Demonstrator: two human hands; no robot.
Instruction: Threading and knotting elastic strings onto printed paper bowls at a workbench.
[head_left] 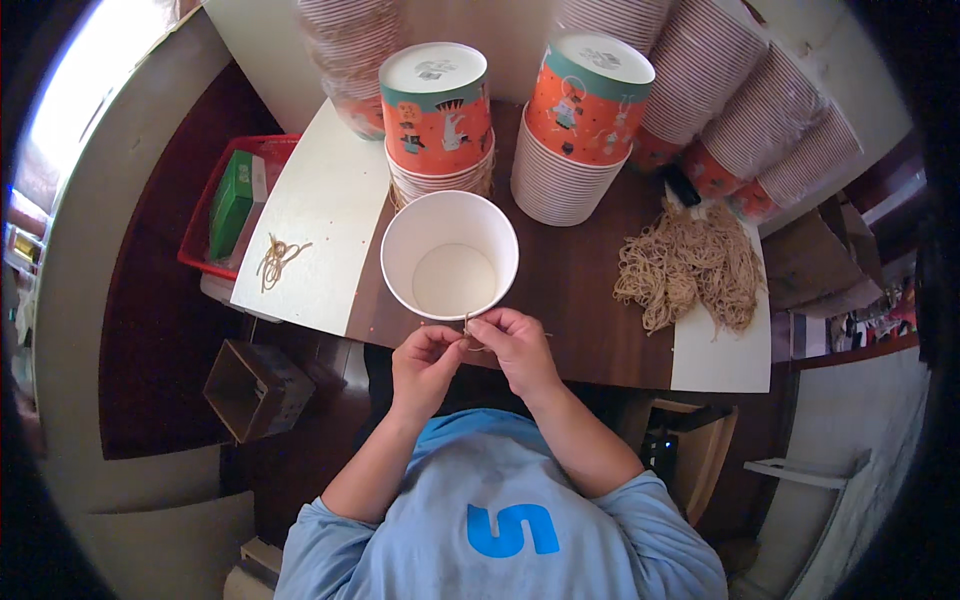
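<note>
Tan string, a short thin piece, is pinched between the fingers of both my hands just below the near rim of a white paper cup. My left hand closes its fingertips on the string from the left, and my right hand closes on it from the right, the two hands touching at the fingertips above the near edge of the dark wooden tabletop. The cup stands upright and open directly beyond my fingers, its inside plain white. Behind it stand two stacks of inverted cups: a left stack and a right stack, each topped by an orange cup with a teal band and printed figures. Further stacks of ribbed cups lie slanted at the far right. A loose heap of tan strings rests on the tabletop to the right, well apart from my hands. A pale board on the left carries a small tangle of string; beside it stands a red basket. A brown cardboard box sits on the floor at the lower left.
</note>
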